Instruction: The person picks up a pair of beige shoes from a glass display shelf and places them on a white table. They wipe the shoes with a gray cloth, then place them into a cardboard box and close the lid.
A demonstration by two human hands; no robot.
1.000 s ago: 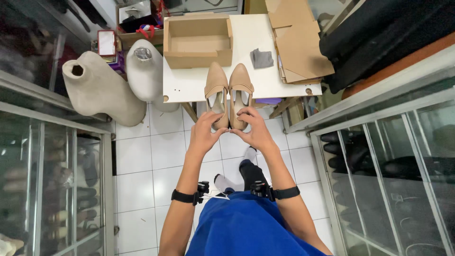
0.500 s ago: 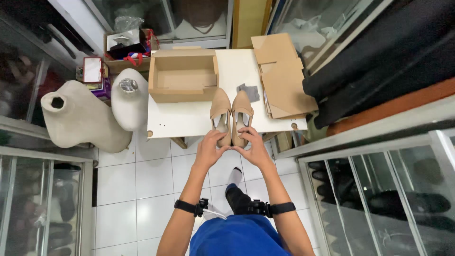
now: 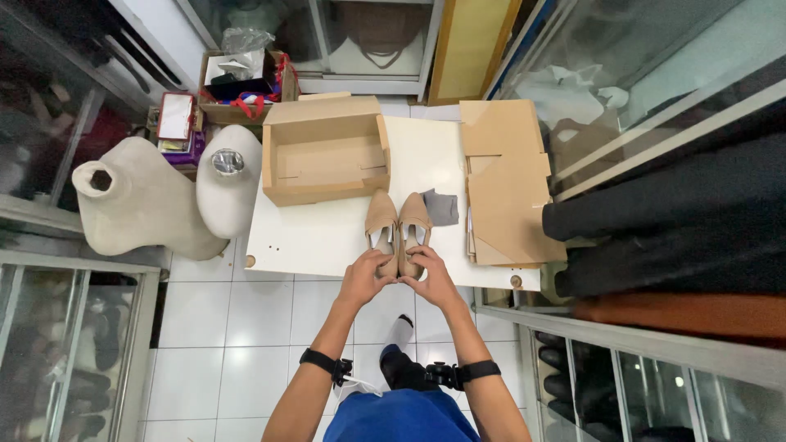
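Note:
A pair of tan pointed flat shoes [image 3: 397,225] lies side by side on a white table [image 3: 327,233], toes pointing away from me. My left hand [image 3: 366,276] grips the heel of the left shoe. My right hand [image 3: 431,277] grips the heel of the right shoe. An open brown cardboard box [image 3: 325,149], empty inside, stands just beyond the shoes. A small grey cloth [image 3: 442,207] lies beside the right shoe's toe.
Flattened cardboard [image 3: 503,180] covers the table's right side. Two cream mannequin torsos [image 3: 164,196] lie on the tiled floor to the left. Glass display cases with shoes flank both sides. Dark rolls of material [image 3: 671,213] sit at the right. Cluttered boxes stand behind.
The view has shifted, so the table and shoes sit lower in the picture. Both hands stay on the heels of the shoes.

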